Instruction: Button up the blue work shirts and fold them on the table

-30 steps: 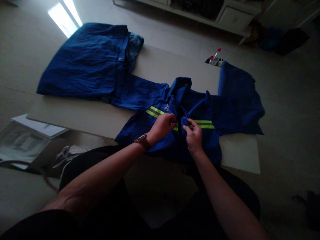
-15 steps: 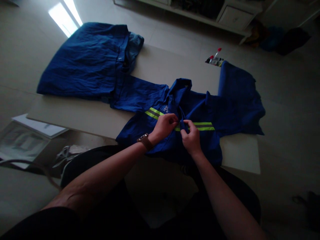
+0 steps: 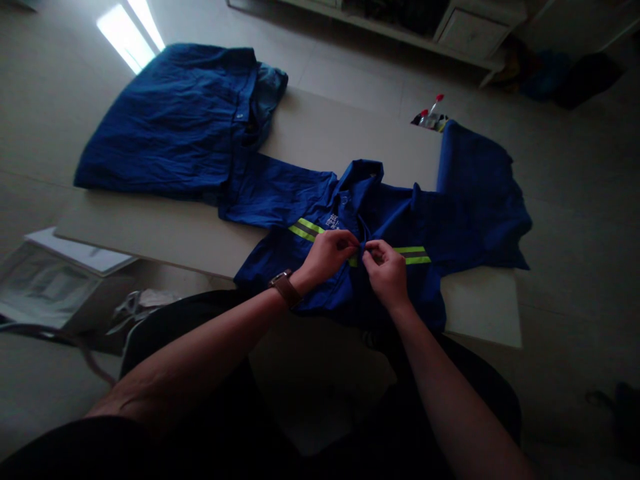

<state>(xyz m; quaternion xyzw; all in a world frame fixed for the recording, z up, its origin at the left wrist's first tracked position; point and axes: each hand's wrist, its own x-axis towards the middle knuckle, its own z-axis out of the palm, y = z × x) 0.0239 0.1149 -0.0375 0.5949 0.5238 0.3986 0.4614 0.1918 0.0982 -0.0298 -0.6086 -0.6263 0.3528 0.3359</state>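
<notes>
A blue work jacket (image 3: 280,190) with yellow-green and grey reflective stripes lies spread across the white table (image 3: 350,123), its collar away from me. My left hand (image 3: 334,252), with a watch on the wrist, pinches one front edge of the jacket at stripe height. Right beside it, my right hand (image 3: 386,270) is closed on the other front edge, fingertips and thumb together. The two hands almost meet at the front opening. Whatever small part lies between the fingertips, such as a button, is too dark and small to make out.
A pile of blue clothing (image 3: 165,127) covers the table's left end. Bottles with red caps (image 3: 431,115) show behind the far right edge. A clear plastic box (image 3: 55,280) stands at the lower left, and a white cabinet (image 3: 470,33) is across the floor.
My right hand has turned slightly and its fingertips have come closer to my left fingertips. The strip of cloth seen in the right fingers is now mostly hidden. The jacket barely shifts.
</notes>
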